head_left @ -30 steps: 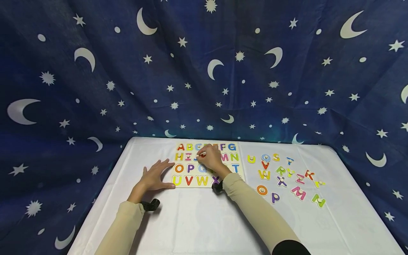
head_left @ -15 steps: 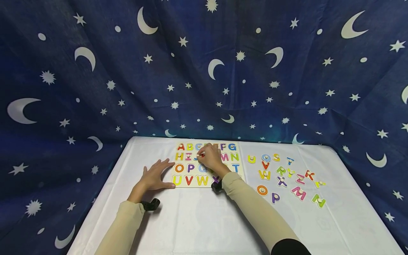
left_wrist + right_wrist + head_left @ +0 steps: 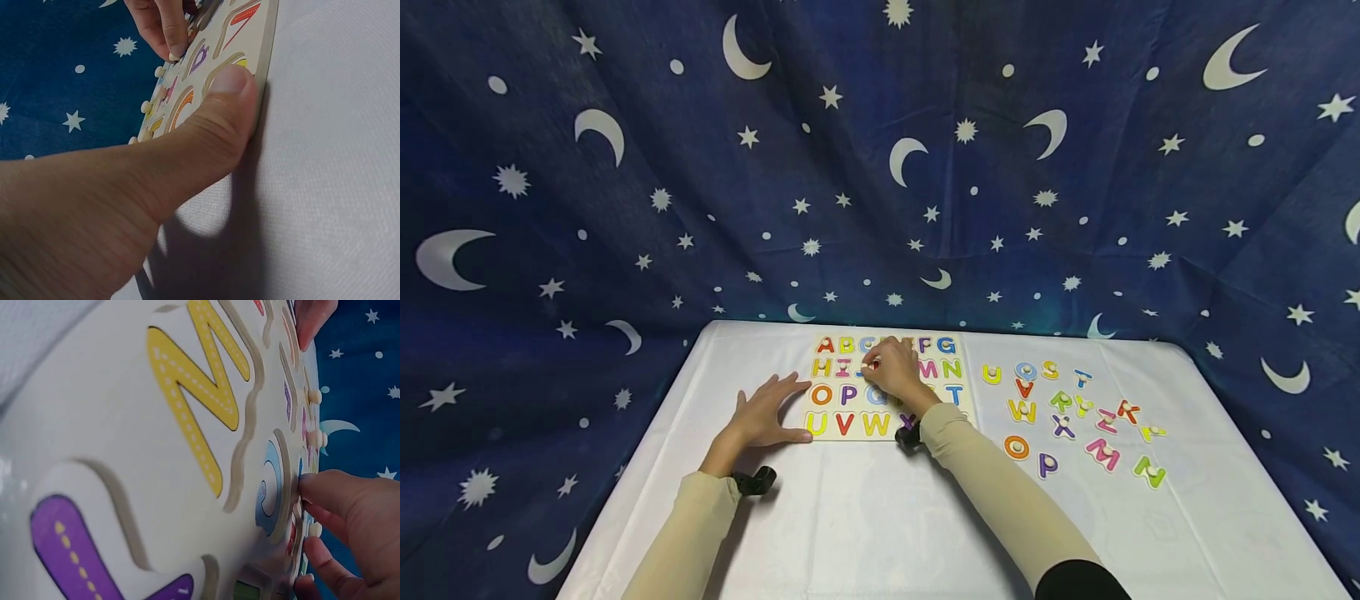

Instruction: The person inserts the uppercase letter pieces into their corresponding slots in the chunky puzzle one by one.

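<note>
A wooden alphabet puzzle board [image 3: 119,431] lies on the table. My left hand [image 3: 766,414] is spread at its left side, with the thumb [image 3: 228,94] resting on the board's near left corner and a fingertip touching the left edge. Over the second row, my right hand [image 3: 895,368] pinches the small knob [image 3: 174,57] of a blue letter J piece [image 3: 860,372], mostly hidden under the fingers. In the right wrist view the thumb [image 3: 325,487] lies close against the board. Knobbed pieces sit in the top row and at H [image 3: 822,367] and I [image 3: 843,367].
Loose knobbed letter pieces lie to the right of the board, among them a yellow W [image 3: 1022,411], an orange O [image 3: 1017,447], a purple P [image 3: 1048,465] and a green N [image 3: 1150,472]. A white cloth covers the table [image 3: 865,517]. Behind hangs a starry blue curtain [image 3: 850,167].
Almost nothing differs. The right hand stays over the second row with only a slight shift of its wrist, and the left hand keeps its place.
</note>
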Demonstrator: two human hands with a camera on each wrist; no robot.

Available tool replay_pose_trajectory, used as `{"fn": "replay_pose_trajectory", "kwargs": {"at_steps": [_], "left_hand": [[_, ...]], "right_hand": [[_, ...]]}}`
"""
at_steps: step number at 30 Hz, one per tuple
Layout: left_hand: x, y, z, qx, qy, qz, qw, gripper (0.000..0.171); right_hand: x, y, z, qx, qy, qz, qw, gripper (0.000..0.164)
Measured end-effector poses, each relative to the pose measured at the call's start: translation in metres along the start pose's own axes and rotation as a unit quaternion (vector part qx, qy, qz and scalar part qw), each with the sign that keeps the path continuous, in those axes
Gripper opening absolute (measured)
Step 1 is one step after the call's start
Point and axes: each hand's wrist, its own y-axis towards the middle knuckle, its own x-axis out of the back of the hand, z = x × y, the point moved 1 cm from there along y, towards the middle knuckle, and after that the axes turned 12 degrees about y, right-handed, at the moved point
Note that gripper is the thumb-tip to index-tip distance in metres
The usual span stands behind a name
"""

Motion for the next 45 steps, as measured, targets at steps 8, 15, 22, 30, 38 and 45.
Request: {"fn": "replay_pose_trajectory", "kwargs": {"at_steps": [8, 15, 22, 30, 38, 45], "left_hand": [[-0.001, 0.001, -0.002, -0.002, 0.001, -0.001, 1.0000, 0.100], [0.000, 0.000, -0.001, 0.002, 0.001, -0.004, 1.0000, 0.100], [0.000, 0.000, -0.002, 0.000, 0.001, -0.003, 1.0000, 0.100], [0.000, -0.001, -0.003, -0.004, 0.002, -0.008, 1.0000, 0.100], [-0.001, -0.001, 0.000, -0.007, 0.001, -0.012, 0.9999, 0.100], [-0.001, -0.001, -0.002, -0.006, 0.000, -0.010, 0.9999, 0.101]], "right_hand": [[0.003, -0.002, -0.006, 0.000, 0.056, -0.009, 0.998, 0.006], [0.003, -0.003, -0.005, 0.007, 0.060, -0.011, 0.998, 0.006], [0.010, -0.005, -0.011, 0.028, 0.050, 0.019, 0.998, 0.025], [0.058, -0.017, -0.028, 0.058, 0.044, 0.017, 0.997, 0.037], [0.128, -0.038, -0.065, 0.069, 0.029, -0.037, 0.997, 0.037], [0.183, -0.072, -0.108, 0.031, 0.024, -0.077, 0.996, 0.038]]}}
